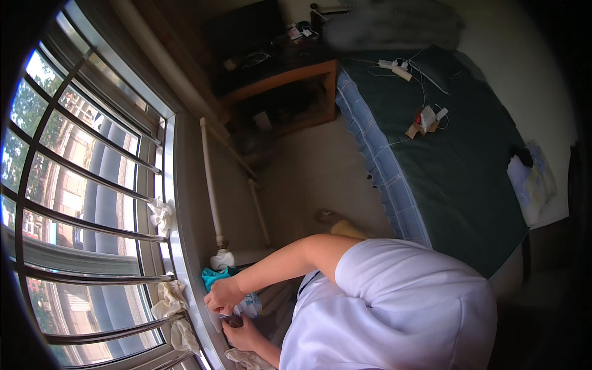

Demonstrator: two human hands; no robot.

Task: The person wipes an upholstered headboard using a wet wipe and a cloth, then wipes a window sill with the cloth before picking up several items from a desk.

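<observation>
At the window ledge on the left, my left hand [243, 335] curls around a small dark object [234, 320], mostly hidden by the fingers. Just above it, my right hand [225, 296] is bent downward with its fingers together, close to the dark object. Whether those fingers pinch something cannot be made out. A white packet with blue printing [249, 305] lies beside and partly under my right hand. Turquoise crumpled material [215, 276] shows behind that hand, next to a white radiator valve [222, 260].
Metal window bars [97, 236] run along the left, with crumpled white cloth or tissue [170, 298] tucked at their ends. A white pipe [212, 185] rises near the ledge. A bed with a dark green cover [444, 185] stands right, holding a power strip [394, 68]. Behind is a wooden desk [282, 83].
</observation>
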